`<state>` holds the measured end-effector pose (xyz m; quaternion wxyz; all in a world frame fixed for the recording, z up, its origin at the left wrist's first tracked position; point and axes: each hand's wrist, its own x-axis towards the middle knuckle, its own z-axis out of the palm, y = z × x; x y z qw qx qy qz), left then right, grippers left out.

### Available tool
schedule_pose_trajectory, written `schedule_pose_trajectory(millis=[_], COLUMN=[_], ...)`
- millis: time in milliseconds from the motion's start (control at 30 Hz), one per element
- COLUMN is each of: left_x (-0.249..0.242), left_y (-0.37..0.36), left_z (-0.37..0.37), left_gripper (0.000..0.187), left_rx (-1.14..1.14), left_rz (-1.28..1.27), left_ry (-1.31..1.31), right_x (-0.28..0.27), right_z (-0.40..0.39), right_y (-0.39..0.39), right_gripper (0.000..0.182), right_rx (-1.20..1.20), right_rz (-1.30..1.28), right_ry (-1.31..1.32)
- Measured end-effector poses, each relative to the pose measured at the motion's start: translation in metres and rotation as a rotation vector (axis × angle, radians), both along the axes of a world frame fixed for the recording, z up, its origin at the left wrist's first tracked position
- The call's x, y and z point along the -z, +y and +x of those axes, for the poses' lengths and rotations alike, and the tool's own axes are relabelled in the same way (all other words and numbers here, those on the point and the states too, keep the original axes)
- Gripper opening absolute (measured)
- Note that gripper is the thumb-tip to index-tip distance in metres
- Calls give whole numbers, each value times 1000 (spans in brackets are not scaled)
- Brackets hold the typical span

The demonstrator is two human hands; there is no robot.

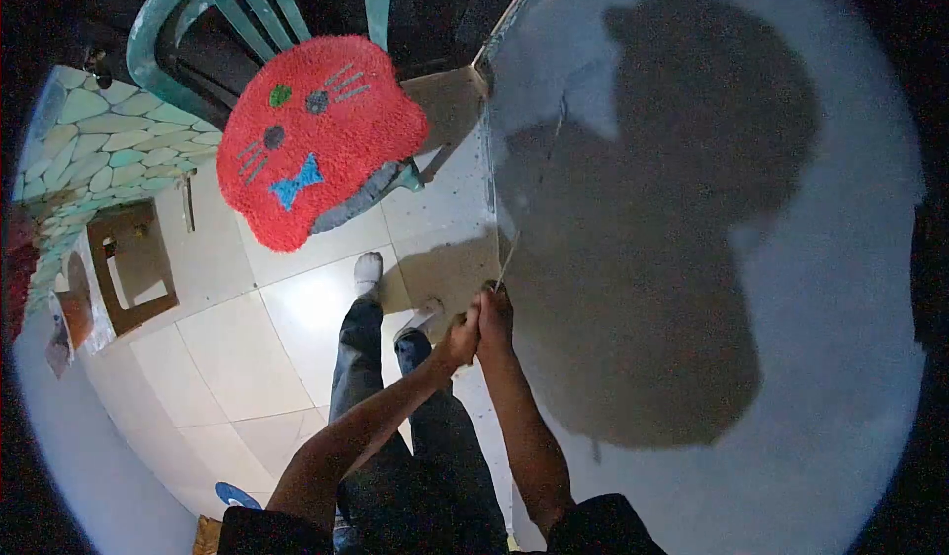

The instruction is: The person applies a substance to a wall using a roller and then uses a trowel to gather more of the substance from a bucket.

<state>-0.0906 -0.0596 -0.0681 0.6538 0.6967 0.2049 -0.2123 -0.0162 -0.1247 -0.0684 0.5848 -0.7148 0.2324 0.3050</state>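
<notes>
My left hand (461, 340) and my right hand (495, 316) are pressed together in front of my legs, close to the pale wall. Both are closed. A thin pale strand or stick (508, 260) rises from the top of my right hand and slants up along the wall; its exact kind is too small to make out. My left fingers lie against the right hand, and what they grip, if anything, is hidden.
A green plastic chair (259, 21) carries a red fluffy cat-face cushion (321, 140). Pale floor tiles (237, 357) lie under my feet. A brown-framed box-like object (143, 303) stands at the left, by a stone-patterned wall (119, 130). A large shadow covers the right wall (840, 357).
</notes>
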Motion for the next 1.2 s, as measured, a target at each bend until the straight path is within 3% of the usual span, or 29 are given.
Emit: schedule_pose_trajectory(millis=[67,167,267,300,367,400,467,533,600,700,767,800,867,933,967,1000,1100,1133,1200], left_x=[11,12,29,30,26,20,13,8,2,-28,-93,-97,-89,-82,-107,-127,-161,-179,-223], left_y=[9,24,25,20,11,3,-13,-38,-62,-64,-44,-51,-65,-62,-47,-35,3,23,62], left_z=[22,51,64,66,61,45,12,-19,-42,-48,-23,-22,-38,-64,-64,-70,-96,-104,-126], left_gripper=[80,79,75,69,63,56,57,67,64,42,41,41,40,39,39,39,41,41,42], left_rx=[-9,-44,-107,-224,-321,-194,-155,-389,-534,-277,-445,-446,-376,-94,-168,-248,-230,-283,-144], left_rz=[81,436,707,298,-119,36,30,-133,-133,-58,-546,-538,-317,-132,-314,-504,-317,-281,-213], left_ry=[-19,-332,-661,-223,215,160,108,-66,-246,-46,310,310,139,-2,66,124,-93,-108,-37], right_x=[55,-22,-19,-16,3,6,2,-9,-33,-86,-90,-97,-116,-131,-140,-159,-208,-209,-219], right_z=[21,57,68,64,47,35,9,-14,-28,-33,-33,-32,-30,-39,-48,-53,-67,-75,-89], right_y=[-7,52,48,45,31,21,1,-16,-24,-29,-46,-51,-50,-49,-53,-46,-30,-31,-22], right_gripper=[22,22,20,20,21,21,19,16,13,11,17,17,22,22,22,21,16,15,14], right_rx=[-101,92,-20,-19,48,48,-122,-164,-202,-219,-243,-243,-452,-440,-272,-305,-499,-527,-637], right_rz=[233,161,212,210,92,89,70,55,40,59,13,20,-40,-119,194,171,125,195,295], right_ry=[-65,-19,-21,-21,-6,-8,-70,-136,-195,-194,31,32,-454,-361,-109,-100,18,2,-15])
